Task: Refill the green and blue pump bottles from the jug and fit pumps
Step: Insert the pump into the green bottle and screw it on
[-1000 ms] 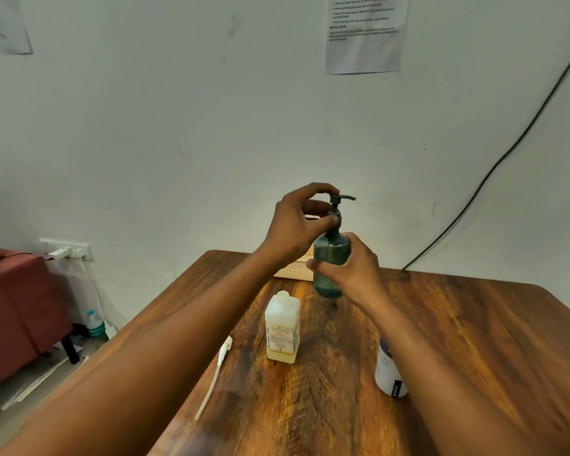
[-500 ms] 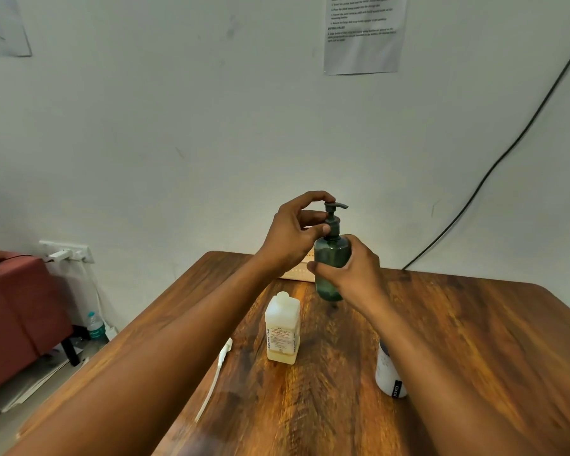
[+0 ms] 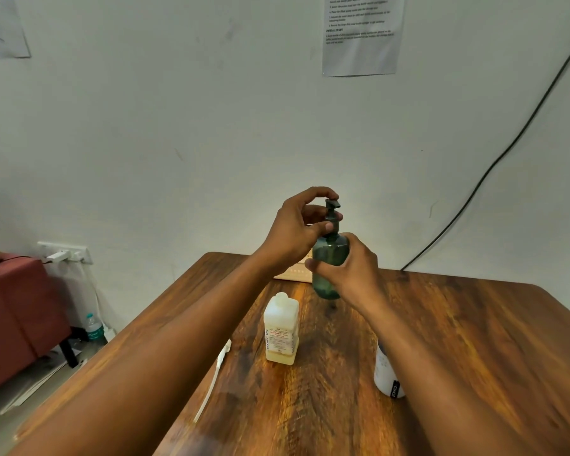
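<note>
The green pump bottle (image 3: 329, 258) is held upright above the far middle of the wooden table (image 3: 474, 324), its base clear of the tabletop. The right hand (image 3: 352, 274) wraps around the bottle's body from the right side, fingers curled across the front and thumb at the shoulder. The left hand (image 3: 297, 232) comes in from the left and grips the dark pump (image 3: 332, 212) seated in the bottle's neck: the thumb presses the collar from the near side, the forefinger arches over the pump head, and the other fingers curl behind the stem. The pump's nozzle points to the right and slightly toward the camera.

The jug (image 3: 281, 329), a translucent white container with a printed label and a shallow layer of yellowish liquid at the bottom, stands upright on the table nearer the camera, to the left of the green bottle and apart from it. A white bottle (image 3: 387, 376) with a dark band at its base stands on the table to the right, partly hidden behind the right forearm. A white pump tube (image 3: 211, 383) lies flat on the table left of the jug. A printed sheet (image 3: 362, 34) is stuck on the wall above, and a black cable (image 3: 494, 166) runs down the wall on the right.
</note>
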